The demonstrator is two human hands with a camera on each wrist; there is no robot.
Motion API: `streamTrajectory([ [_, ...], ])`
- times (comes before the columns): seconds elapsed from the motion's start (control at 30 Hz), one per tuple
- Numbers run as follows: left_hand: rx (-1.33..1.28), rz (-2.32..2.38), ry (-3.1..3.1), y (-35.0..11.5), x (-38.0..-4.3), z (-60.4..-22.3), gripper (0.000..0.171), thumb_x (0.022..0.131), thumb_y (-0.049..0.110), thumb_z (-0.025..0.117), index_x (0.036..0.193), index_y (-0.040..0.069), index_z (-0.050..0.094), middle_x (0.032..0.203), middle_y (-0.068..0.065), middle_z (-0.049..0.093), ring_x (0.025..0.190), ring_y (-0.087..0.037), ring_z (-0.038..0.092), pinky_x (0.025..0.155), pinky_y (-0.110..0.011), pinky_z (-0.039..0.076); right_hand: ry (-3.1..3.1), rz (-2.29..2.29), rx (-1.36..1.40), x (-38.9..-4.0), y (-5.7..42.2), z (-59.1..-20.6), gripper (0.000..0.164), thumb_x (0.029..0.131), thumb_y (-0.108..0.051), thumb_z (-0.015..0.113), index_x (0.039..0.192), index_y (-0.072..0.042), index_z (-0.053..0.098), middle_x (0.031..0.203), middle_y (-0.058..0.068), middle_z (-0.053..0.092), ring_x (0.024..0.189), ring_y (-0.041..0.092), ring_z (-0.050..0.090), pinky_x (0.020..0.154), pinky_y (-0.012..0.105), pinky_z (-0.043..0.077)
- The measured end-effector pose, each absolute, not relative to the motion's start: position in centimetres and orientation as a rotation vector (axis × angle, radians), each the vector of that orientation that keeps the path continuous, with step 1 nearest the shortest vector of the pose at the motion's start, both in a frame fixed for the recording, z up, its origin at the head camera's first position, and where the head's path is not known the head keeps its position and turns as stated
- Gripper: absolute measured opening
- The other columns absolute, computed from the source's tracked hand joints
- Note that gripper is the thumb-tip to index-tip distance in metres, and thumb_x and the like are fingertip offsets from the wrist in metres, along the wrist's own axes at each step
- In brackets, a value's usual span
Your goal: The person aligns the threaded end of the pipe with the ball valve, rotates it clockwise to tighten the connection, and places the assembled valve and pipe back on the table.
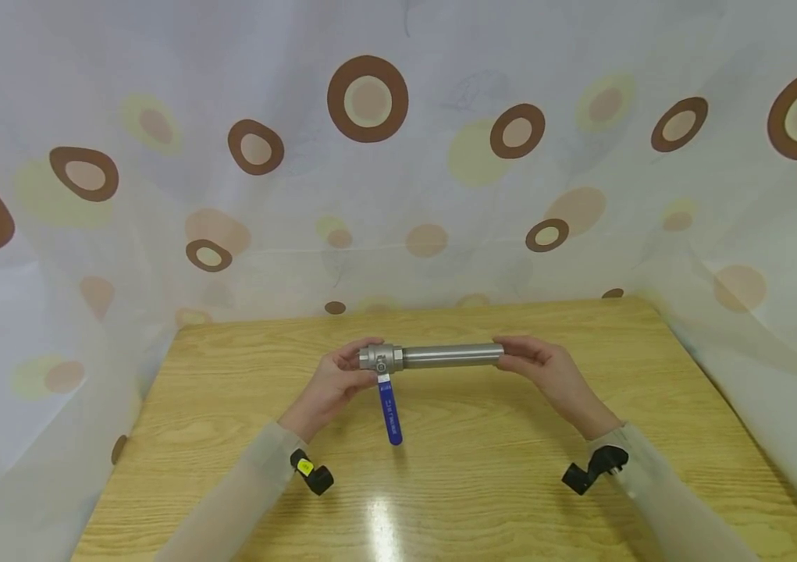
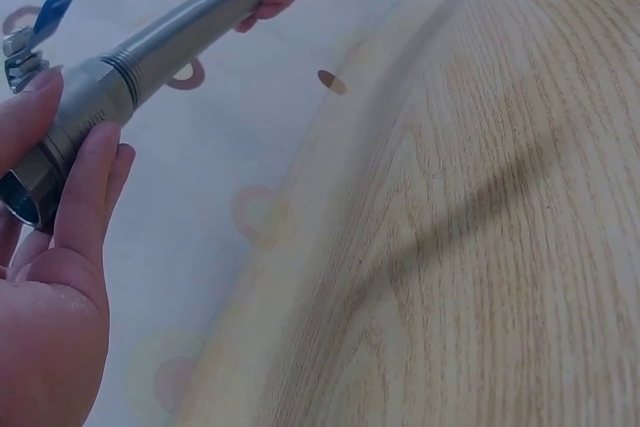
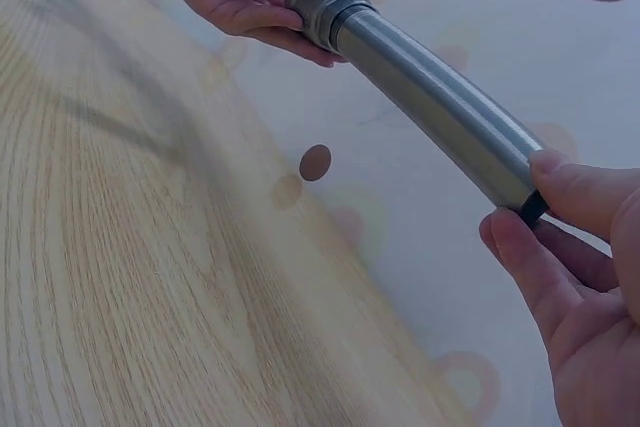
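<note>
A steel ball valve [image 1: 381, 357] with a blue lever handle [image 1: 390, 411] is joined to a straight metal pipe [image 1: 450, 356]. My left hand [image 1: 328, 390] grips the valve body, thumb on the near side and fingers behind. The pipe's free end is pinched between the thumb and fingers of my right hand [image 1: 553, 381]. Both hands hold the piece level above the table, and the lever points toward me. In the left wrist view, threads [image 2: 122, 75] show where the pipe meets the valve, whose other end is an open bore [image 2: 22, 197].
Beneath the hands lies a wood-grain tabletop [image 1: 468, 484]. A white curtain with brown and yellow spots [image 1: 426, 187] encloses its back and sides. Each sleeve bears a small black wrist camera, one at the left [image 1: 312, 472] and one at the right [image 1: 593, 470].
</note>
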State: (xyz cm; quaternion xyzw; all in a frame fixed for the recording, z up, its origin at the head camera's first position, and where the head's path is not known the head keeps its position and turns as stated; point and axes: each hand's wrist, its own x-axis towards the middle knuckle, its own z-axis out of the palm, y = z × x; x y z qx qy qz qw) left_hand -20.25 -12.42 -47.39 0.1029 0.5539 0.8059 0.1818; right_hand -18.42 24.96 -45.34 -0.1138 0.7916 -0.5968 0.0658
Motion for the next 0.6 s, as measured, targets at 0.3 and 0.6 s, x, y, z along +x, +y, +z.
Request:
streamTrajectory([
  [0.3, 0.282, 2.266, 1.564, -12.35, -20.22, -47.18, 0.057, 0.090, -0.016, 0.060, 0.115, 0.033, 0.077, 0.132, -0.009, 0.057, 0.117, -0.022, 0.057, 0.097, -0.028, 0.057, 2.374, -1.815, -0.353, -18.45, 24.98, -45.42, 0.051, 0.102, -0.023, 0.068, 0.146, -0.001, 0.056, 0.141, 0.020, 0.060, 0.113, 0.006, 0.067, 0.100, 0.028, 0.055],
  [0.6, 0.292, 2.263, 1.569, -12.37, -20.22, -47.17, 0.058, 0.089, -0.016, 0.060, 0.115, 0.033, 0.076, 0.131, -0.007, 0.058, 0.116, -0.021, 0.058, 0.095, -0.027, 0.057, 2.347, -1.809, -0.378, -18.51, 25.14, -45.49, 0.052, 0.102, -0.021, 0.068, 0.148, -0.002, 0.054, 0.148, 0.023, 0.053, 0.116, 0.004, 0.065, 0.097, 0.021, 0.054],
])
